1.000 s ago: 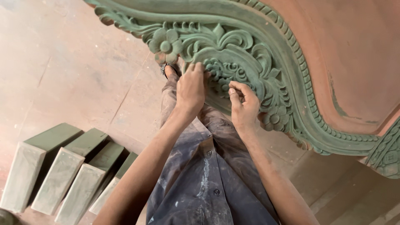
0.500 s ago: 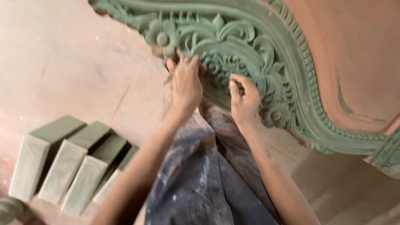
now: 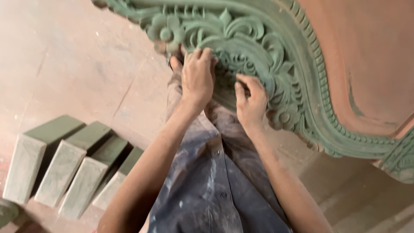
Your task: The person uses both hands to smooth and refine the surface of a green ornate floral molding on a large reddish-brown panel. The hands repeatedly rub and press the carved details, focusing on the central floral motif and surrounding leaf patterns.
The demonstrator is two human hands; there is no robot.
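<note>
Item: carved panel (image 3: 258, 51), large, green-coated over a reddish flat field, with a raised scrolled border, a flower boss and a beaded inner moulding. Position: upper right of the view, its lower carved edge hanging over the person's lap.

Handling, as judged: stiff and heavy, not a one-hand lift. The relief is deep and thin at the leaf tips, so likely to chip if knocked. The matt coat looks dusty rather than slick. Best taken by the thick outer border or the plain back, not by the fine scrolls.

Left hand (image 3: 197, 77): laid on the carving just below the flower boss, fingers curled and pressed together against the relief. Whether its grip closes on anything small cannot be told.

Right hand (image 3: 251, 101): just right of the left hand, on the panel's lower scrollwork, fingers bent inward with the thumb tucked; something may be pinched there, too hidden to say.

Also present:
- Four green blocks (image 3: 64, 164), rectangular, lying side by side on the floor (image 3: 64, 56), well left of and below the panel.
- Paint-flecked dark shirt (image 3: 215, 185), directly under the panel's edge.

Obstruction: the person's knees and forearms sit close beneath the panel's edge; the blocks lie well apart from it.
</note>
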